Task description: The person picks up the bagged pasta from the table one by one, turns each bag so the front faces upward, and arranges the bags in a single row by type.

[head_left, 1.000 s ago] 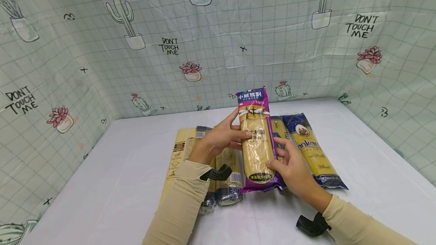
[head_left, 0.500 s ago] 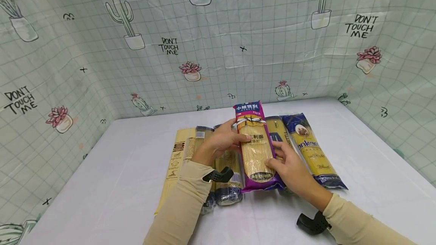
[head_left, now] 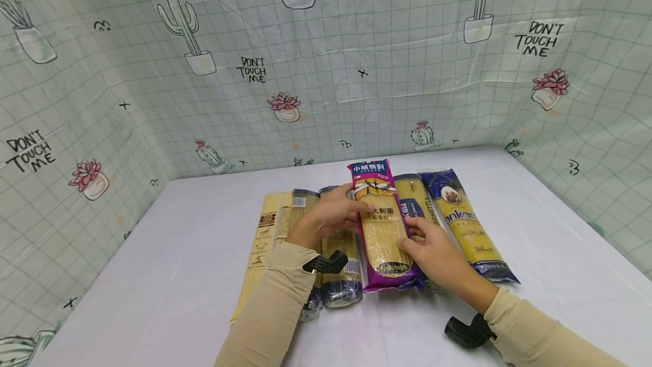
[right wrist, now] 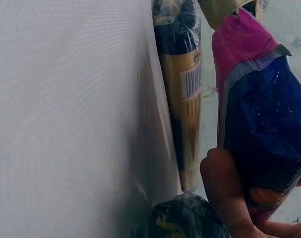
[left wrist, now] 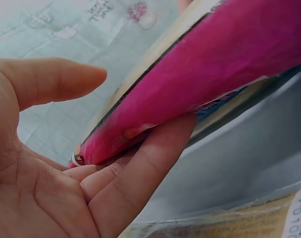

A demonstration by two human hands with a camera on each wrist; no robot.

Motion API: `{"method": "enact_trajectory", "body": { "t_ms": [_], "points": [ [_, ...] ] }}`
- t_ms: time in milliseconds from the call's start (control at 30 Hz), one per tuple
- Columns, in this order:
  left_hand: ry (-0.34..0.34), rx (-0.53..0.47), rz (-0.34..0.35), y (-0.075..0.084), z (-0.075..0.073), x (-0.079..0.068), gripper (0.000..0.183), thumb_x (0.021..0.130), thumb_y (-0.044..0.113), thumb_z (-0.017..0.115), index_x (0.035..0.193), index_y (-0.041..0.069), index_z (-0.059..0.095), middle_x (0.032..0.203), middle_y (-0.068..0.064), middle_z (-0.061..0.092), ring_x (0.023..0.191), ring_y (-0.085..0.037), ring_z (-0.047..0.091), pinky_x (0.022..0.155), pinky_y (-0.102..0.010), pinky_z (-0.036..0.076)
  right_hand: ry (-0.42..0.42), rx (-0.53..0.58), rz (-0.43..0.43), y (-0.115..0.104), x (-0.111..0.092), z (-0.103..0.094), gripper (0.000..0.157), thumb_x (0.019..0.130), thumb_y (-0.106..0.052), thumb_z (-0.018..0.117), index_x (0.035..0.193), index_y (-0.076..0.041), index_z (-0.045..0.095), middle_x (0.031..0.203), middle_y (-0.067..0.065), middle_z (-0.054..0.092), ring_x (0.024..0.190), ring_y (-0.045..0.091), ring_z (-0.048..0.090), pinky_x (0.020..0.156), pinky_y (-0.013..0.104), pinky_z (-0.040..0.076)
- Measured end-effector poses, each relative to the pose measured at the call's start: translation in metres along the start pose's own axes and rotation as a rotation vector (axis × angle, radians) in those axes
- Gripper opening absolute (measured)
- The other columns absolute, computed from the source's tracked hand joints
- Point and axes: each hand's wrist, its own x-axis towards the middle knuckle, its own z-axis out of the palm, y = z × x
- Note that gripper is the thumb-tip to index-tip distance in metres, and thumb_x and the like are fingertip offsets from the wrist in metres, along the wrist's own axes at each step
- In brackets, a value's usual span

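Note:
A purple-edged pack of pasta (head_left: 383, 234) slants over the table between both hands. My left hand (head_left: 332, 215) is at its left edge. In the left wrist view the fingers (left wrist: 140, 183) extend beneath the pack (left wrist: 205, 74), tips hidden, while the thumb stands raised with a gap to it. My right hand (head_left: 434, 254) holds the lower right side, thumb on the front. The right wrist view shows the right thumb (right wrist: 222, 183) against the pack's blue back (right wrist: 264, 119); other fingers are partly hidden. Whether its lower end touches the table cannot be told.
On the white table (head_left: 173, 276) lie a cream-yellow pack (head_left: 261, 242) and two dark-ended pasta packs, one with a barcode (head_left: 342, 290), at left. A spaghetti pack (head_left: 414, 194) is partly covered at right, beside a blue-and-yellow pack (head_left: 464, 222). Patterned cloth (head_left: 326, 89) hangs behind.
The purple-edged pack's upper end has come down and slightly left, so it lies flatter. More of the spaghetti pack behind it shows. Both hands have shifted only a little.

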Motion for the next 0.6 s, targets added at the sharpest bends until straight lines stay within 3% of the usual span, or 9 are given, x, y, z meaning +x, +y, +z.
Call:
{"method": "enact_trajectory", "body": {
  "t_ms": [300, 467, 600],
  "points": [
    [-0.015, -0.042, 0.005, -0.0021, -0.0020, 0.0001, 0.089, 0.094, -0.004, 0.062, 0.162, 0.010, 0.008, 0.111, -0.021, 0.067, 0.082, -0.025, 0.070, 0.067, -0.039, 0.060, 0.005, -0.058, 0.023, 0.0001, -0.0004, -0.0002, 0.054, 0.099, -0.015, 0.060, 0.143, 0.012, 0.043, 0.124, 0.023, 0.061, 0.113, 0.034, 0.064, 0.087, 0.034, 0.057],
    [-0.010, -0.038, 0.004, -0.0039, -0.0023, 0.0016, 0.088, 0.093, -0.006, 0.061, 0.162, 0.011, 0.010, 0.112, -0.020, 0.066, 0.084, -0.026, 0.069, 0.067, -0.039, 0.060, -0.003, -0.117, 0.037, -0.0012, -0.0003, 0.0001, 0.057, 0.098, -0.016, 0.061, 0.144, 0.012, 0.041, 0.126, 0.022, 0.061, 0.112, 0.032, 0.064, 0.090, 0.037, 0.056],
    [0.006, -0.034, -0.004, -0.0051, -0.0015, 0.0018, 0.086, 0.093, -0.007, 0.062, 0.161, 0.009, 0.013, 0.113, -0.022, 0.066, 0.087, -0.028, 0.070, 0.069, -0.040, 0.061, -0.045, -0.119, 0.042, -0.0020, 0.0000, 0.0005, 0.060, 0.097, -0.015, 0.061, 0.147, 0.009, 0.040, 0.126, 0.021, 0.060, 0.106, 0.026, 0.065, 0.084, 0.033, 0.057]
  ]
}}
